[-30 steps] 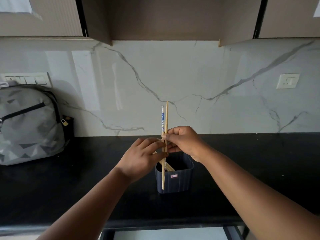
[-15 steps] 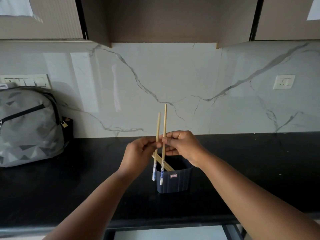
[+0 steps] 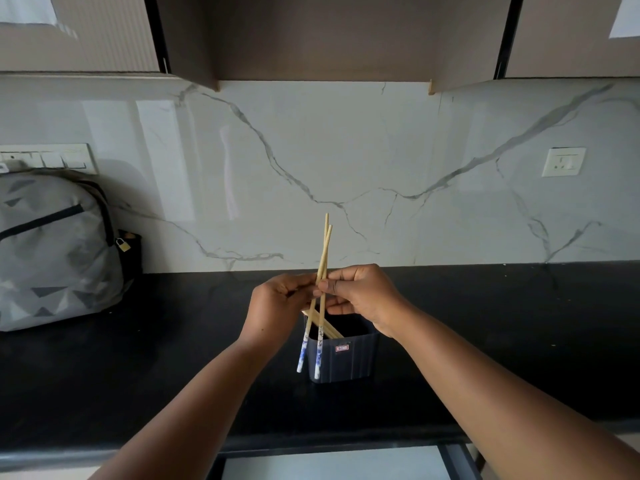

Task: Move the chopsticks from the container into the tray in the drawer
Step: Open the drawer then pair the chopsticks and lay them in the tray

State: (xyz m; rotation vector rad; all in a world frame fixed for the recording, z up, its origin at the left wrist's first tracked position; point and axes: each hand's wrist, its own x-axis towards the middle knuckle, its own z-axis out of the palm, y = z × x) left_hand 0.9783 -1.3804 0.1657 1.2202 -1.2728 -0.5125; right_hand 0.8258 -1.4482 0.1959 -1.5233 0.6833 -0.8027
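Two wooden chopsticks (image 3: 323, 251) with blue-and-white patterned lower ends stand nearly upright, held in front of a dark blue ribbed container (image 3: 346, 358) on the black countertop (image 3: 485, 323). My left hand (image 3: 277, 303) and my right hand (image 3: 360, 296) both pinch the pair at mid-length, fingertips meeting. The thin tips point up and almost touch each other. More plain wooden chopsticks (image 3: 327, 328) lean inside the container. A strip of the open drawer (image 3: 332, 462) shows below the counter's front edge; I cannot make out a tray in it.
A grey backpack (image 3: 52, 251) with a small padlock leans against the marble backsplash at the left. A switch panel (image 3: 48, 159) and a wall socket (image 3: 563, 161) sit on the wall. Cabinets (image 3: 311, 32) hang overhead.
One chopstick was turned end over end, so both patterned ends now point down. The pair's upper tips have come together and both hands sit slightly lower.
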